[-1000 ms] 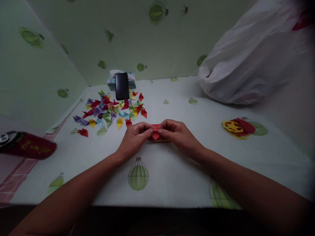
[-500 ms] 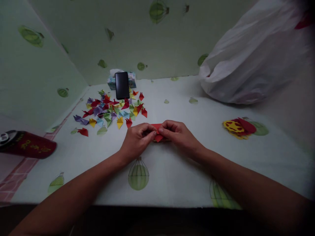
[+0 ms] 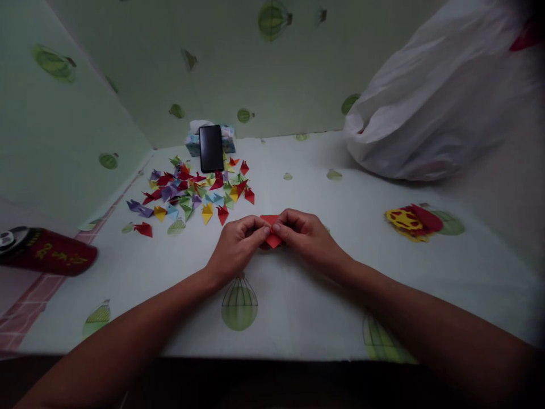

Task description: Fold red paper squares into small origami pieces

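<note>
A small piece of folded red paper [image 3: 273,238] is pinched between my two hands, just above the middle of the table. My left hand [image 3: 240,241] grips its left side, thumb and forefinger closed on it. From the other side my right hand [image 3: 304,233] holds it the same way, with the thumbs almost meeting. A flat red edge shows above the fingertips and a pointed tip hangs below them. Beyond my left hand lies a scattered heap of small folded paper cranes [image 3: 187,190] in red, yellow, green, blue and purple.
A black phone [image 3: 211,149] leans on a tissue box [image 3: 193,143] behind the cranes. A red can [image 3: 55,250] is at the left edge. On the right lie yellow and red paper cutouts [image 3: 406,220], with a large white plastic bag [image 3: 409,119] behind them.
The red paper's lower flap shows more between my thumbs, its point a little lower. My hands have shifted only slightly and keep their hold.
</note>
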The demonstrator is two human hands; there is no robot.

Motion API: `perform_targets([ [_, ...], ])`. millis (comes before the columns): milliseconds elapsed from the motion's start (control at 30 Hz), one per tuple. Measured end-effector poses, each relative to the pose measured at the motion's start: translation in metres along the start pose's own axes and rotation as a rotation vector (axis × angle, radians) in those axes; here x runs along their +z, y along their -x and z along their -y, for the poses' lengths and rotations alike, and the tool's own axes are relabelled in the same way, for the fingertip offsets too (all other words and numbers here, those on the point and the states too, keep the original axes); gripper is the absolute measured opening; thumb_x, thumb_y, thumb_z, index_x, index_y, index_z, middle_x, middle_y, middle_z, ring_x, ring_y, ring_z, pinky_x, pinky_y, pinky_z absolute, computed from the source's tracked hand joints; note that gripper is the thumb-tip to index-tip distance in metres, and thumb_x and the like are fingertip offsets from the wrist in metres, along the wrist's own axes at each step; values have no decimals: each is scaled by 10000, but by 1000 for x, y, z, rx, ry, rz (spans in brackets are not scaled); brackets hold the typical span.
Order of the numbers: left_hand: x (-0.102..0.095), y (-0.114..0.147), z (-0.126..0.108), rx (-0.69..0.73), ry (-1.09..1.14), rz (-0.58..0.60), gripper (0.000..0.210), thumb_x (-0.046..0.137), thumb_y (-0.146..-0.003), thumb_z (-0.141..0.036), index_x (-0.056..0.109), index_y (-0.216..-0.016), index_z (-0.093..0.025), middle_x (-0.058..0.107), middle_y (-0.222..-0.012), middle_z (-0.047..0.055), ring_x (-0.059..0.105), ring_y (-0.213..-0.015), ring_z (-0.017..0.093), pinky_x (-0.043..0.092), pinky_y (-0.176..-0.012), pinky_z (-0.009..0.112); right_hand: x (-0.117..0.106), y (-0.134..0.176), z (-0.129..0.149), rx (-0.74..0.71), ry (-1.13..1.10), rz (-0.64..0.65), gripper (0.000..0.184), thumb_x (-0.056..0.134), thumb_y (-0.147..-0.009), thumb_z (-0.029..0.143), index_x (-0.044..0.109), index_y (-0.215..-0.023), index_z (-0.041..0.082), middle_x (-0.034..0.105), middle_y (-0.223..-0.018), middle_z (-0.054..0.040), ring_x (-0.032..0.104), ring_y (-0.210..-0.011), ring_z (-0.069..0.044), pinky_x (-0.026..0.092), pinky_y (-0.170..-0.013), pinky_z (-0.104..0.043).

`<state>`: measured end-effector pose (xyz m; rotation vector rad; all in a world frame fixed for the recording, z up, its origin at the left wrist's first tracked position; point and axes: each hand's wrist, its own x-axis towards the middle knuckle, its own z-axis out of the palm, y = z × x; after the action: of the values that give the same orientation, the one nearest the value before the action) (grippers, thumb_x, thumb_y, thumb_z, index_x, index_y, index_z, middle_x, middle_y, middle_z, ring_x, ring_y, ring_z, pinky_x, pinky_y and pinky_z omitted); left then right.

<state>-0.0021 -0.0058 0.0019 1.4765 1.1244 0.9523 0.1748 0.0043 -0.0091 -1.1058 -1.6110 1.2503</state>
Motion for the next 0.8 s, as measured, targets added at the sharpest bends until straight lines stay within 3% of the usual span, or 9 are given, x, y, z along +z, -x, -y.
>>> perform_targets([
  [167,0,0,1,28,-28,16,174,657,-865,-323,700,-840,-156,709,-775,26,635,-705,144,495,-681,259,0,0,0,-17,27,-17,249,614,-879,370,585,-713,188,625,-708,-2,545,-670,-138,413,-638,-282],
  [400,-3,-1,-1,185,-292,-47,140,647,-862,-274,713,-804,-165,712,-743,28,619,-668,139,468,-641,256,-1,0,-1,40,-143,66,276,642,-885,427,593,-756,188,692,-742,-23,625,-701,-144,485,-688,-287],
  [567,-2,-2,-3,97,-109,-73,155,663,-846,-284,694,-774,-151,700,-691,18,623,-628,124,487,-612,238,0,0,-2,-6,-274,96,210,690,-858,385,589,-865,201,686,-807,-17,665,-769,-162,533,-759,-326],
  [800,2,-1,-4,-82,132,-55,171,727,-792,-308,687,-772,-143,712,-711,21,660,-642,125,550,-651,251,0,2,-2,-291,167,-108,39,653,-873,221,624,-847,221,631,-871,-28,592,-820,-176,483,-742,-329],
])
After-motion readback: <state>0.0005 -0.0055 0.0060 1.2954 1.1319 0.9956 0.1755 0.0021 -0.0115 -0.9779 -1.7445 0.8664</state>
